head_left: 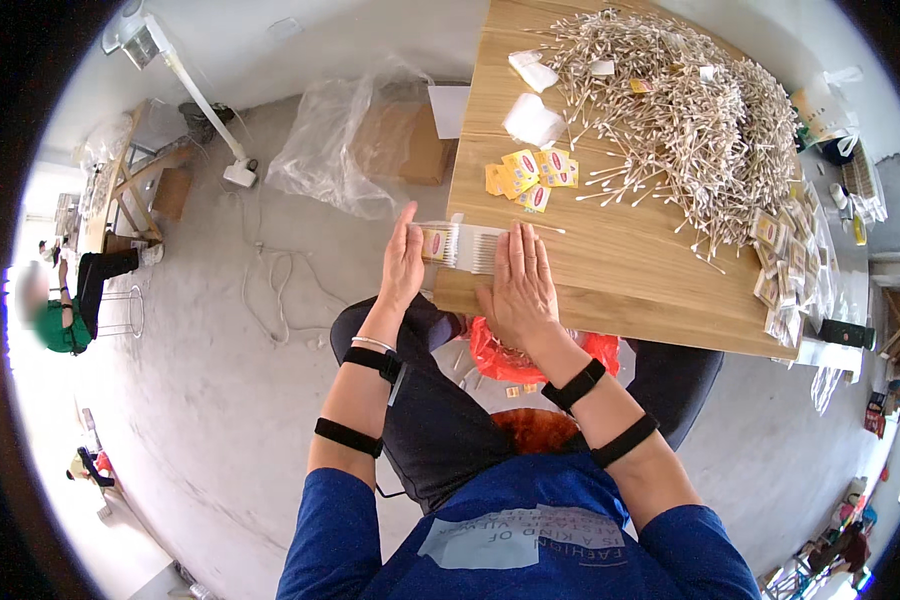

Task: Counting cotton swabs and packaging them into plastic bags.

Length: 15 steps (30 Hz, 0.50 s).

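At the table's near left corner, a clear pack of cotton swabs (438, 243) with a yellow card lies between my hands. My left hand (403, 260) stands on edge beside the pack's left end, its fingers stretched out. Palm down, my right hand (519, 280) lies flat over the other end, where a row of white swab sticks (484, 252) shows beside the fingers. What is under that palm is hidden. Several yellow cards (532, 178) lie just beyond, and a single cotton swab (545, 229) rests near my right fingertips.
A large heap of loose cotton swabs (680, 120) covers the far right of the wooden table (630, 290). Filled packs (785, 250) are piled at its right edge. White sheets (533, 120) lie at the back left. Below the near edge hangs a red plastic bag (490, 355).
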Available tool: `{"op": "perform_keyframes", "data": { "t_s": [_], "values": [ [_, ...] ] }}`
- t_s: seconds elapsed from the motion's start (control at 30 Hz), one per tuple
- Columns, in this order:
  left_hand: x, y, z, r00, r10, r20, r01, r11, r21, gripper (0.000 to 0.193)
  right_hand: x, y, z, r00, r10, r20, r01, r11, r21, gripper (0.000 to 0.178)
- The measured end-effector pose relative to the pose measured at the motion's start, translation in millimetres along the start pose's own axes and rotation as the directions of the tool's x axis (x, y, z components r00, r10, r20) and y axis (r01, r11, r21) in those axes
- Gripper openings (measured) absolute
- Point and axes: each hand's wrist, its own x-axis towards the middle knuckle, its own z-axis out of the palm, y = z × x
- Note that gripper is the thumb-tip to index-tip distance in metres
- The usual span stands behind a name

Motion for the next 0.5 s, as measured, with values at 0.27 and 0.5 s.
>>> {"op": "perform_keyframes", "data": {
  "t_s": [0.27,0.5],
  "values": [
    [-0.8,-7.9,0.5,0.997,-0.059,0.041,0.067,0.972,-0.226,0.053,18.2,-15.7,8.6,1.000,0.016,-0.005,-0.016,1.000,-0.026,0.079],
    [-1.7,2.2,-3.6,0.998,-0.039,0.047,0.052,0.938,-0.343,0.057,22.9,-27.2,10.9,1.000,-0.017,-0.014,0.017,1.000,0.026,0.080]
  ]
}}
